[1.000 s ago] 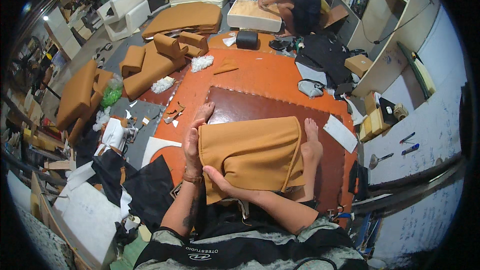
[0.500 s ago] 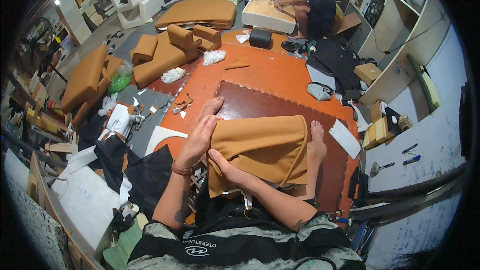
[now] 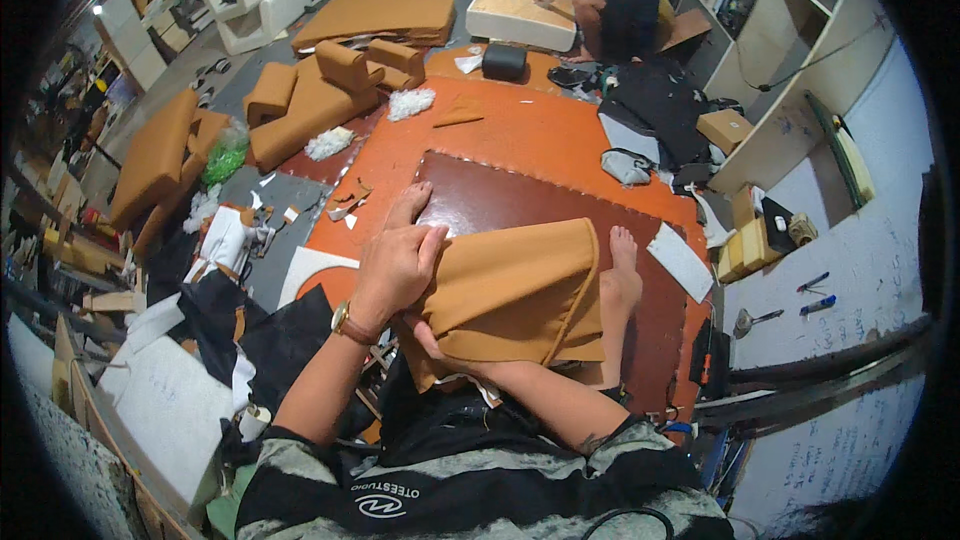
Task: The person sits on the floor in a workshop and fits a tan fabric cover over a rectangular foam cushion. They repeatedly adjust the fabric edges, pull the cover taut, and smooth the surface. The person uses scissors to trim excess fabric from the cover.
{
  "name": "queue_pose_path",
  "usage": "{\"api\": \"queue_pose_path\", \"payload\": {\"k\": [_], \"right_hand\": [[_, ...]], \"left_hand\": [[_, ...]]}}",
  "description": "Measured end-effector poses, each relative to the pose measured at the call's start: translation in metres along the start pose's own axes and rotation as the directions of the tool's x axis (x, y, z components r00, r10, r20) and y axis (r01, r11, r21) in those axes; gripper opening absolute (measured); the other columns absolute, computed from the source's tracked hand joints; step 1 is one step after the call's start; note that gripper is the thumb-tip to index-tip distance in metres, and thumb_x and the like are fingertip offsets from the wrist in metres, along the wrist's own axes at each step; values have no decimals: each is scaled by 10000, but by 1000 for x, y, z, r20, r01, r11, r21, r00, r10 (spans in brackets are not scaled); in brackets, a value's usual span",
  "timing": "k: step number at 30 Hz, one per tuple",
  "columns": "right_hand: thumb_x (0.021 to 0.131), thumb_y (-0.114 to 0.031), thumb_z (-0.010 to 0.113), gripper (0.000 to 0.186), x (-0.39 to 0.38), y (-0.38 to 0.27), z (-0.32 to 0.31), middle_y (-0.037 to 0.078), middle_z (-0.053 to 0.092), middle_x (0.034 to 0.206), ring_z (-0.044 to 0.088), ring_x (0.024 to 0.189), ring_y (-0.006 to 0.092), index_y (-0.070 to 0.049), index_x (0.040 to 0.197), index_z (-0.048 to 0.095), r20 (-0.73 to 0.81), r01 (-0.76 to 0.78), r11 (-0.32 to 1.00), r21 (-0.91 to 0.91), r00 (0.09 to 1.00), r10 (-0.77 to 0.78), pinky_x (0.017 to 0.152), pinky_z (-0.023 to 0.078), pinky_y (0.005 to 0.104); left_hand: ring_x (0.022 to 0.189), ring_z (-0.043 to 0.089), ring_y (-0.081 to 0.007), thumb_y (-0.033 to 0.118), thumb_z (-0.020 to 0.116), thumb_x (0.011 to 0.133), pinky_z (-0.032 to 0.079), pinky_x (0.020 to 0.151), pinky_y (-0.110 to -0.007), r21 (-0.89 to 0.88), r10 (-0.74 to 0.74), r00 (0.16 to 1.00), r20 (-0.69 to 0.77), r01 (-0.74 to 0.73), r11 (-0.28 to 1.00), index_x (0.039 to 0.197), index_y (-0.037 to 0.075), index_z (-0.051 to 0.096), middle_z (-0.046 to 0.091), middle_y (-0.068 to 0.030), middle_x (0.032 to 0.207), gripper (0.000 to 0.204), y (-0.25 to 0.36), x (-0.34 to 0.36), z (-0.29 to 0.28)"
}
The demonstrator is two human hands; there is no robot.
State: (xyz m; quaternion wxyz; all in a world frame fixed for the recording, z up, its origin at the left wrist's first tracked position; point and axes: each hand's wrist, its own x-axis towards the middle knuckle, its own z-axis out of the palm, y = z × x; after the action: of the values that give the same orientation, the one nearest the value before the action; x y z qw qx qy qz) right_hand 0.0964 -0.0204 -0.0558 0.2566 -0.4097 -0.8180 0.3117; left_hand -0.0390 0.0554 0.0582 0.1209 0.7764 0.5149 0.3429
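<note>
Across my lap lies a tan upholstery cover (image 3: 520, 290), creased, with a piped seam running down its right side and some white material showing at its lower edge. My left hand (image 3: 398, 268), with a watch on the wrist, is closed on the cover's upper left edge. Reaching across below the cover, my right hand (image 3: 424, 336) grips its lower left edge. The cover hides most of the right fingers.
Tan cushioned seat pieces (image 3: 310, 115) stand ahead to the left, near white stuffing (image 3: 328, 144). Brown and orange sheets (image 3: 505, 202) spread under my bare feet. A co-worker (image 3: 620, 5) crouches over a foam block (image 3: 520, 18). Black fabric (image 3: 280, 335) lies at left.
My left hand has turned, its back now facing up more. The cover has tilted, its left end lower, and my right fingers have slipped further beneath it. The whole view has shifted slightly.
</note>
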Motion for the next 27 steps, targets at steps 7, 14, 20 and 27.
{"api": "queue_pose_path", "payload": {"k": [7,14,20,27], "right_hand": [[986,-522,654,682,-70,-30,-78,114,563,1473,513,1379,273,-100,1491,475,360,-453,397,798,887,289,1160,395,460],[873,-584,758,912,-113,-43,-96,78,459,1573,400,1469,280,-104,1556,391,-120,358,-309,881,802,586,1231,300,494],[731,-808,726,1178,-144,-20,-126,87,438,1594,390,1479,293,-127,1607,332,-234,372,-156,915,805,546,1246,268,497],[558,-872,776,1302,-152,32,-122,98,477,1571,461,1435,303,-131,1561,405,-116,270,-407,873,924,364,1211,350,508]], "left_hand": [[881,717,-363,329,547,1031,547,776,-469,94,-42,981,188,24,995,978,90,770,749,-157,906,331,18,5,-14],[806,727,-363,325,535,1042,543,722,-436,39,-37,982,186,30,999,957,15,757,744,-181,861,390,17,7,-7],[823,718,-379,323,570,1023,544,731,-456,8,-77,981,177,77,997,948,62,771,743,-174,876,337,18,7,-10],[828,733,-359,293,576,1017,560,734,-431,-49,-21,980,197,31,998,966,57,766,753,-171,888,307,22,9,-12]]}}
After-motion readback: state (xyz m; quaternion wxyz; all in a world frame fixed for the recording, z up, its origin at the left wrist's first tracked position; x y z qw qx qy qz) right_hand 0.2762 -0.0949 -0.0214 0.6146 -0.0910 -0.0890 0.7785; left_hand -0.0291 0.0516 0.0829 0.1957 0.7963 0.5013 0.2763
